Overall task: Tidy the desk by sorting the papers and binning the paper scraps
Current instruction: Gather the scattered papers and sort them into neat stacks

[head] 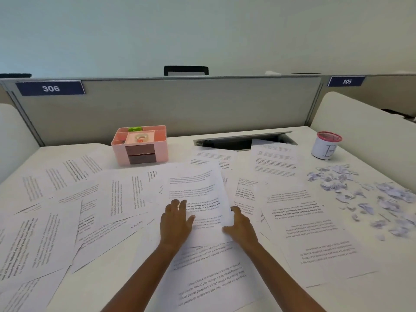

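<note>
Printed white sheets (85, 199) lie scattered and overlapping over most of the desk. One sheet (195, 190) at the centre is partly raised over the others. My left hand (174, 221) rests flat on its lower left part with straight fingers. My right hand (240, 228) pinches that sheet's lower right corner between thumb and fingers. Torn paper scraps (360, 194) are strewn across the desk's right side. A small white cup with a pink rim (325, 146), marked with a letter, stands at the back right.
A pink desk organiser (139, 145) holding tape stands at the back, left of centre. An open cable slot (243, 143) in the desk has a sheet edge over it. Grey partition panels (180, 104) wall the desk at the back, with white side dividers (360, 131).
</note>
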